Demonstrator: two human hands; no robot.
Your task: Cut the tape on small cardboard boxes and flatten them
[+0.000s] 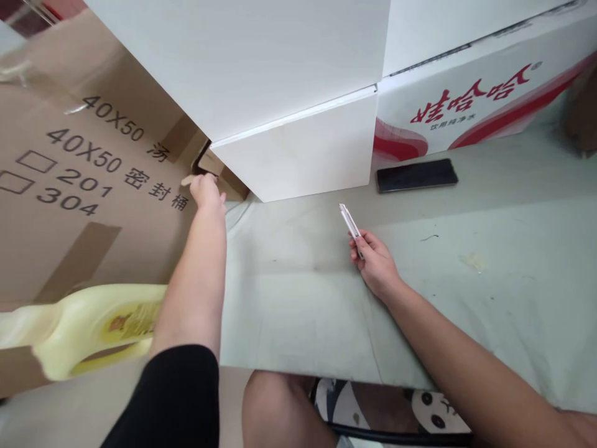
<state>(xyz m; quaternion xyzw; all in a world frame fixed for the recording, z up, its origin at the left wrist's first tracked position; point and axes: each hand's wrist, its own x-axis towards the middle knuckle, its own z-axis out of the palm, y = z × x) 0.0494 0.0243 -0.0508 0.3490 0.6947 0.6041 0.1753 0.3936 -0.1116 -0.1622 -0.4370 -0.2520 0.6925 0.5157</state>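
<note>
My right hand (375,264) is closed around a slim white utility knife (349,221) just above the table, its tip pointing up and to the left. At the far left of the table, my left hand (206,191) reaches to a small open cardboard box (231,182), wedged between the large carton and the white boxes. Its fingers are curled at the box's edge and partly hidden, so what they grip cannot be made out. A black phone (416,175) lies beyond my right hand, at the foot of the printed box.
A large brown carton (60,230) stands on the left, with a pale yellow jug (100,320) in front of it. White boxes (308,149) and a red-and-white printed box (466,112) line the back of the pale green table (289,311). A scrap of clear tape (474,262) lies on the right.
</note>
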